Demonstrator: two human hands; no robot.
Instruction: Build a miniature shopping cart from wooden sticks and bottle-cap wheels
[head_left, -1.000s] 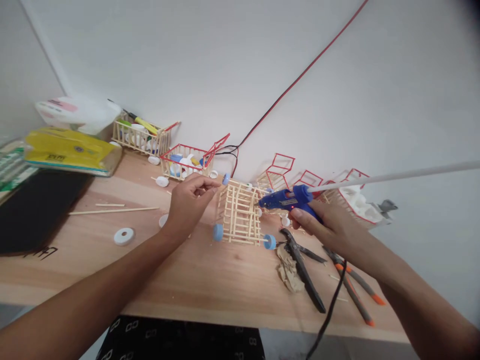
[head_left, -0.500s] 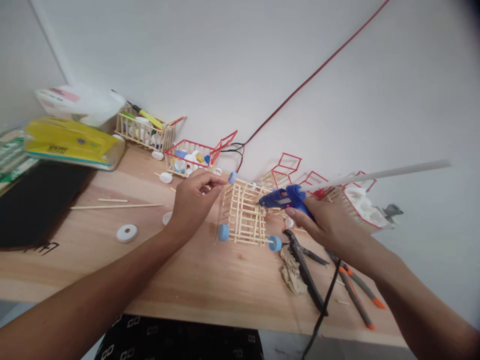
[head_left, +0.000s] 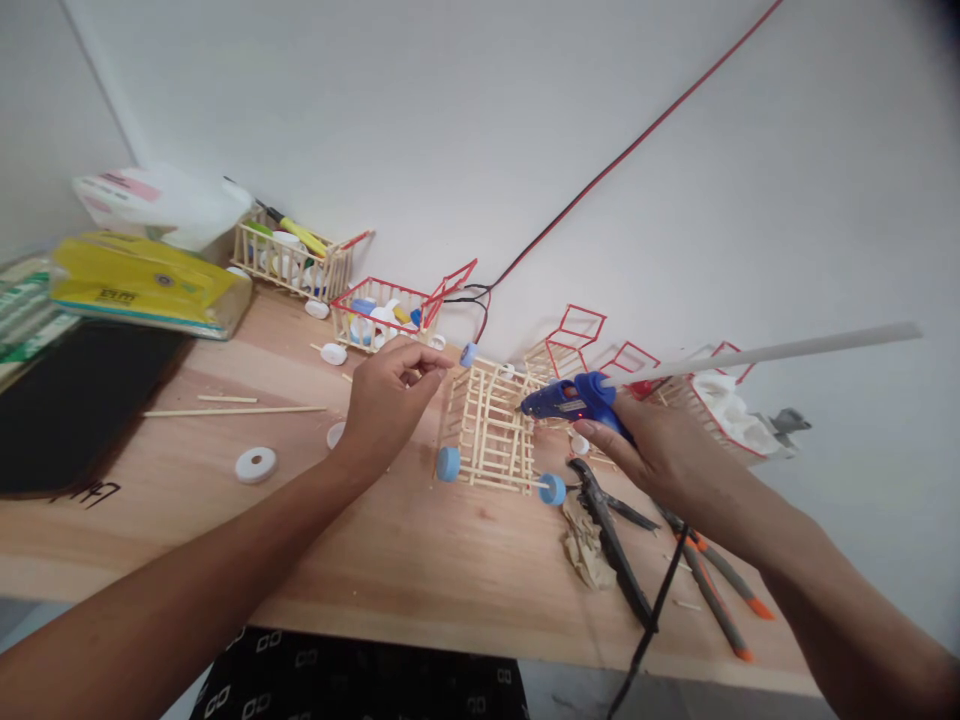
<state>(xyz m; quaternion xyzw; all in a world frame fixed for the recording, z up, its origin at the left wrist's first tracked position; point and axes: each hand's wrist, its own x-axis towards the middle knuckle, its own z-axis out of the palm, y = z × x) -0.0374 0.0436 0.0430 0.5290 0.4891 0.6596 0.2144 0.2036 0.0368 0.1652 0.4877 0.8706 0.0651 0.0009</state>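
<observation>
A small cart built of wooden sticks [head_left: 491, 428], with blue bottle-cap wheels [head_left: 448, 464], lies on its side in the middle of the wooden table [head_left: 390, 560]. My left hand [head_left: 390, 400] is closed in a pinch at the cart's upper left edge, beside a blue wheel [head_left: 469, 354]. My right hand [head_left: 660, 450] grips a blue hot glue gun [head_left: 574, 398] with a long white glue stick [head_left: 765, 352] out the back. Its nozzle points at the cart's right side.
Black pliers [head_left: 611, 530], orange-tipped tools [head_left: 712, 585] and crumpled paper [head_left: 583, 545] lie under my right hand. Other stick carts with red frames [head_left: 382, 310] stand along the wall. A white cap [head_left: 256, 465], long sticks [head_left: 232, 410], a yellow pack [head_left: 142, 290] and a black mat [head_left: 67, 405] are at left.
The view has shifted slightly. My right hand and the glue gun have edged nearer to the cart's right side. My left hand stays pinched at the cart's edge.
</observation>
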